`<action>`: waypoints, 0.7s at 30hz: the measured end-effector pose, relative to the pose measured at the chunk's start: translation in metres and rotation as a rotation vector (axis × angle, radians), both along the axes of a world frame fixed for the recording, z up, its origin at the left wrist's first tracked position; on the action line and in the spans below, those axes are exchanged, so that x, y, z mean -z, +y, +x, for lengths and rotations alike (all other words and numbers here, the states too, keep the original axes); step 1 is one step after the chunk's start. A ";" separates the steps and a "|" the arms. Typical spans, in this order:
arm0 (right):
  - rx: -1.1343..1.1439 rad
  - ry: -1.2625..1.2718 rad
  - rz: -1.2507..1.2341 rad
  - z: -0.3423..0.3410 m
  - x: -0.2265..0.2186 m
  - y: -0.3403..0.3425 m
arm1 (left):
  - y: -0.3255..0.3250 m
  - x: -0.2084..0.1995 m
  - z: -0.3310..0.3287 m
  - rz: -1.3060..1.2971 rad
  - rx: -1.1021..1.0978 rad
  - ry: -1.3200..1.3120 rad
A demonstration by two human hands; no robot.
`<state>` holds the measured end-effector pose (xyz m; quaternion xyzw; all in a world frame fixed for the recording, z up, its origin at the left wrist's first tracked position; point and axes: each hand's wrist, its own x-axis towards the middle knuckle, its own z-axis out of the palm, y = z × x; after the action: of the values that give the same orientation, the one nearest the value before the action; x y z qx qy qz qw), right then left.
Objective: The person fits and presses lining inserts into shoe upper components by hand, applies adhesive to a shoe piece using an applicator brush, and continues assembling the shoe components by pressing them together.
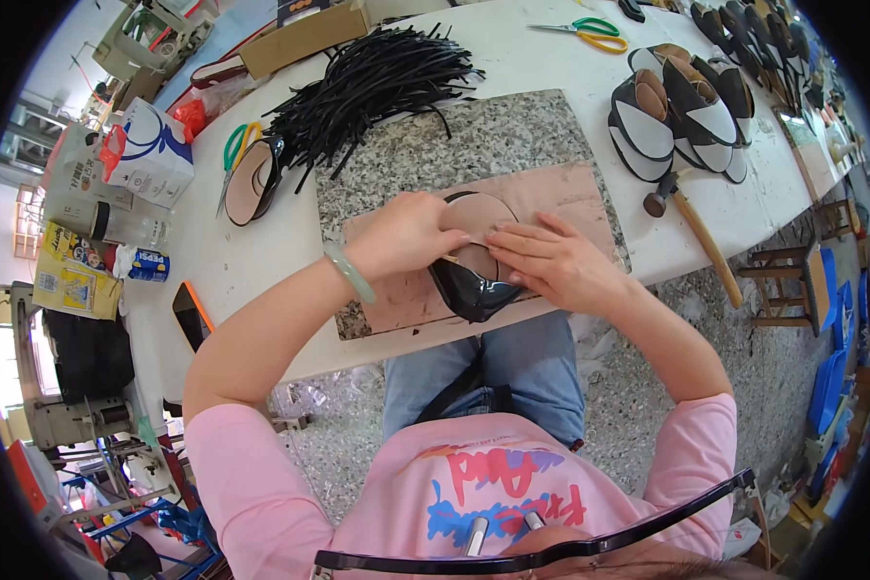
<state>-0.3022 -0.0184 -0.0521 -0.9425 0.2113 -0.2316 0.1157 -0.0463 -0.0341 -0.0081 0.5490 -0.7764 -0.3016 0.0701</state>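
A glossy black shoe upper point(475, 297) with beige lining lies on a pinkish board point(377, 302) in front of me. My left hand point(411, 230) grips its left side, the thumb pressed on the lining and the other fingers curled, partly hidden. From the right, my right hand point(551, 259) lies over the upper with its fingers stretched out flat, the tips near my left thumb. A speckled stone slab point(512, 130) carries the board. Left of the slab rests another black upper with beige lining point(251, 184).
Black strips point(367, 92) are heaped beyond the slab. Scissors point(597, 35) lie at the far side, a hammer point(696, 227) to the right, beside stacked black-and-white uppers point(681, 116). A phone point(193, 314), a blue can point(148, 264) and a clear jar point(130, 225) sit at the left.
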 end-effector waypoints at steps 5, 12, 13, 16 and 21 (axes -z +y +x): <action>-0.060 0.125 0.036 0.012 -0.015 -0.025 | -0.002 0.000 0.004 0.068 -0.052 -0.050; -0.116 0.067 0.088 0.028 -0.012 -0.056 | 0.027 -0.017 0.005 0.213 -0.083 -0.117; -0.067 0.075 0.077 0.032 -0.012 -0.057 | 0.029 -0.017 0.009 0.211 -0.086 -0.121; 0.101 0.075 0.013 0.041 -0.007 -0.053 | 0.030 -0.019 0.017 0.189 -0.017 -0.040; 0.009 0.210 -0.076 0.042 -0.013 -0.022 | -0.010 -0.027 0.033 0.003 0.136 -0.319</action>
<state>-0.2599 -0.0404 -0.0393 -0.9643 0.2176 -0.1398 0.0563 -0.0133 -0.0445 0.0187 0.5363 -0.8125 -0.2156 -0.0754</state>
